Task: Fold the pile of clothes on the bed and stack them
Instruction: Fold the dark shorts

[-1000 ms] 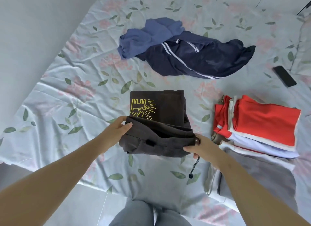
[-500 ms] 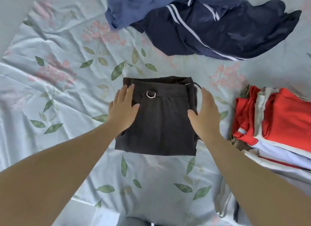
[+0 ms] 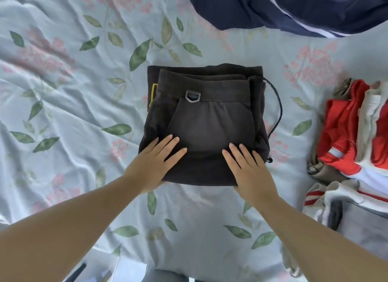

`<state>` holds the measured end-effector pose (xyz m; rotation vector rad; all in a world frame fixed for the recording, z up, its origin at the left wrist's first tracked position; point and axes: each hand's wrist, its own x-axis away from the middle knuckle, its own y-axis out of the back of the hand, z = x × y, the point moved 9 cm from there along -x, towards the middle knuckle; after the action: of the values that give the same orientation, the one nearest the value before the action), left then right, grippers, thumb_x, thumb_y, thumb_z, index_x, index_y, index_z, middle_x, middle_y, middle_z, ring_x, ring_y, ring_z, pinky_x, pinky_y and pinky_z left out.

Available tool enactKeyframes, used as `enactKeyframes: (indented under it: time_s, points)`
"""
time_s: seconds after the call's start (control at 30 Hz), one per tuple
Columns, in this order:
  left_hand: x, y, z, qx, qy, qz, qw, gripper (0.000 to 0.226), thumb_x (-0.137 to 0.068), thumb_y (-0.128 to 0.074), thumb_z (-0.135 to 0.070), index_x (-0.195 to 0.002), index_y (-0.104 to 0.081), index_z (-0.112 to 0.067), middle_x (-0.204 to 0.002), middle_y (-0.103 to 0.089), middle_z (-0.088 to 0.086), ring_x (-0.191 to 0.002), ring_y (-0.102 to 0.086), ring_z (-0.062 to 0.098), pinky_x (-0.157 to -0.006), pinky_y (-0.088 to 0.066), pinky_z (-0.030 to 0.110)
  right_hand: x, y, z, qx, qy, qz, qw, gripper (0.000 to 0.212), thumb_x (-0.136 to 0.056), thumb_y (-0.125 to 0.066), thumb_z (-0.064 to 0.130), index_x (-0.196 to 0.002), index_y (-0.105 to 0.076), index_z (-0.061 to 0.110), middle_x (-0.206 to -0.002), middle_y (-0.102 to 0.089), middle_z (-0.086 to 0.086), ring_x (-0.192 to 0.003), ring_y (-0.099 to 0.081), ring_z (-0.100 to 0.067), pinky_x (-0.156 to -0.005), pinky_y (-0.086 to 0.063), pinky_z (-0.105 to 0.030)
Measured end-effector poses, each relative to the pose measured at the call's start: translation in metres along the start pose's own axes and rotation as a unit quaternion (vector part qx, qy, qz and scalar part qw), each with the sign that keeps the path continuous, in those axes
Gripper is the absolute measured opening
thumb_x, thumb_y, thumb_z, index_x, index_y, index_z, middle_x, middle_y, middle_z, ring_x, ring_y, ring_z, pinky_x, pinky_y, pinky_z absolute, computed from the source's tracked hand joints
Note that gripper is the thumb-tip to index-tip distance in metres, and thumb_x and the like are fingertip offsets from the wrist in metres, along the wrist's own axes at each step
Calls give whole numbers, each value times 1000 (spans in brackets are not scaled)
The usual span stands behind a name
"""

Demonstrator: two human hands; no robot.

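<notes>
A dark brown garment (image 3: 206,113) lies folded into a square on the floral bed sheet (image 3: 73,92), a metal ring on its waistband and a black drawstring trailing off its right side. My left hand (image 3: 154,164) rests flat on its near left corner, fingers straight. My right hand (image 3: 248,168) presses flat on its near right corner. A stack of folded red, white and grey clothes (image 3: 354,155) sits to the right. An unfolded navy garment with white stripes (image 3: 294,8) lies at the top edge.
The near edge of the bed runs along the bottom of the view, with my grey-clad legs (image 3: 165,276) below it. Bare sheet spreads to the left of the brown garment and between it and the stack.
I folded the near half of the brown garment away from me, then slid both flat hands back from its middle to its near edge. The camera moved closer.
</notes>
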<state>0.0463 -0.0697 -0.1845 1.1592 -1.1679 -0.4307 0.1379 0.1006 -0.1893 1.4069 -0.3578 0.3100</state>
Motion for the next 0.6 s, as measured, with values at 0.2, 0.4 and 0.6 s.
enactKeyframes:
  time_s: [0.2, 0.4, 0.6]
  points:
    - [8, 14, 3, 103, 41, 54, 992, 64, -94, -49, -16, -150, -18, -16, -157, -19, 4, -145, -18, 17, -116, -12, 25, 5, 18, 0, -81, -20, 24, 996, 58, -86, -58, 7, -142, -42, 17, -150, -37, 2, -140, -32, -20, -115, -19, -33]
    - [51, 31, -5, 269, 67, 248, 928, 25, -90, -50, -26, -112, -61, -29, -102, -68, -3, -94, -61, 17, -85, -49, 33, 51, 36, 14, -302, -79, 250, 917, 13, -91, -53, 21, -93, -61, 31, -80, -63, 9, -74, -58, -9, -62, -43, -19]
    - [92, 39, -23, 387, 76, 382, 836, 8, -81, -65, -21, -88, -69, -20, -84, -68, -4, -80, -63, 12, -78, -48, 26, 89, 46, 34, -364, -56, 382, 848, 5, -83, -66, 18, -78, -67, 20, -73, -64, 9, -75, -61, -9, -70, -44, -20]
